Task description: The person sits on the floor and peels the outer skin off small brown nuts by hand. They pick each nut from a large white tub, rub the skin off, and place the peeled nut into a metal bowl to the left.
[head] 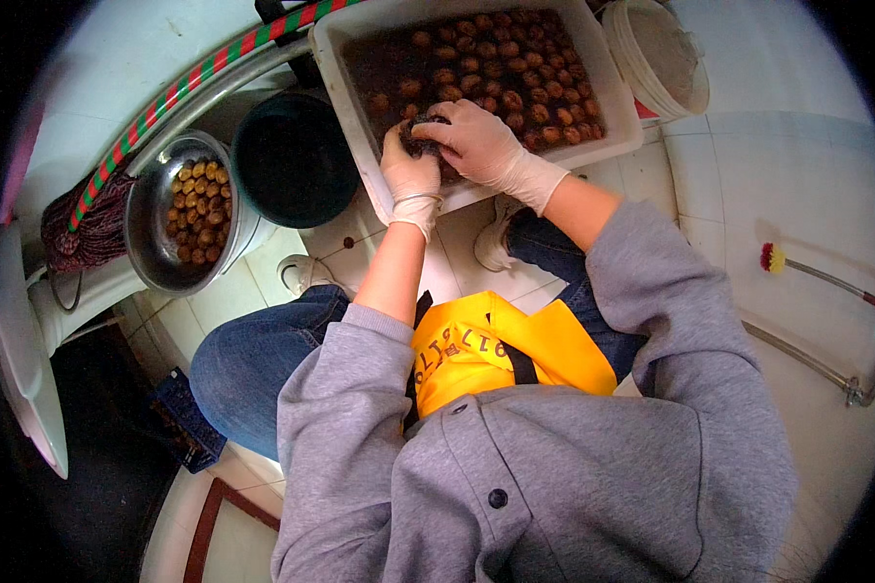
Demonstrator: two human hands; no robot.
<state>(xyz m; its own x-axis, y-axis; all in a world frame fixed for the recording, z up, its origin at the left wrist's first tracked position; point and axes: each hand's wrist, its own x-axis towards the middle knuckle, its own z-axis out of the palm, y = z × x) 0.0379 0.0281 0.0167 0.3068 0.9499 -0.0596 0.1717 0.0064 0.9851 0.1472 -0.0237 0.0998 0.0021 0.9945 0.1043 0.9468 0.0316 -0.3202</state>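
Observation:
A white plastic tub [620, 142] holds dark brown water and many walnuts [510, 73]. Over its near left corner, my gloved left hand [410, 171] is cupped around a dark scouring pad [419, 138]. The gloved fingers of my right hand [481, 142] press on the same pad from above and from the right. Whether a walnut sits inside the pad is hidden by my fingers. Both gloves are thin, whitish and wet-looking, and a bracelet circles my left wrist.
Left of the tub stand a dark green bucket [295, 160] and a steel bowl [146, 233] with lighter walnuts [200, 211]. A striped mop handle [189, 80] slants behind them. One white bucket [656, 58] stands at the right. A small brown object [348, 242] lies on the floor tiles.

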